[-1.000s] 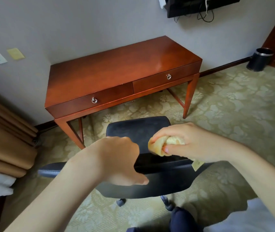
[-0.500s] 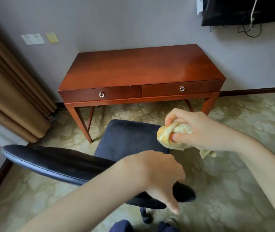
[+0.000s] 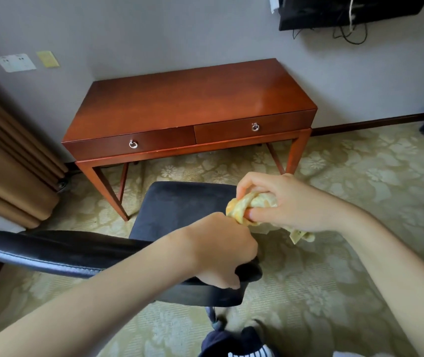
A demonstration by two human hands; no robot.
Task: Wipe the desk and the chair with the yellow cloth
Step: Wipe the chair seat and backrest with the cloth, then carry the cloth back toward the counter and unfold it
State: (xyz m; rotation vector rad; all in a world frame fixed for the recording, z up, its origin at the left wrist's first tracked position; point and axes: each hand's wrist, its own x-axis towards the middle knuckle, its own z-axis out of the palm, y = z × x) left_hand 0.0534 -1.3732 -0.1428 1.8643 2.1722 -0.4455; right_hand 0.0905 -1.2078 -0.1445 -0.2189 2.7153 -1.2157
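**Cloth bunched in the right hand, left hand on the chair back**

Nearest, the left hand [image 3: 221, 251] curls its fingers over the end of the chair [image 3: 177, 207]'s black backrest [image 3: 51, 249] and grips it; just beyond, the right hand [image 3: 288, 202] pinches the yellow cloth [image 3: 244, 206], wadded between thumb and curled fingers, a loose tail hanging under the wrist; the cloth sits in the air over the right edge of the dark seat, close above the left knuckles, and whether it touches them I cannot tell; past the chair, on the patterned carpet [image 3: 360, 189], stands the red-brown desk [image 3: 192, 99], two ring-pull drawers facing the camera, its back against the grey wall; brown curtain [image 3: 4, 163] at the left.
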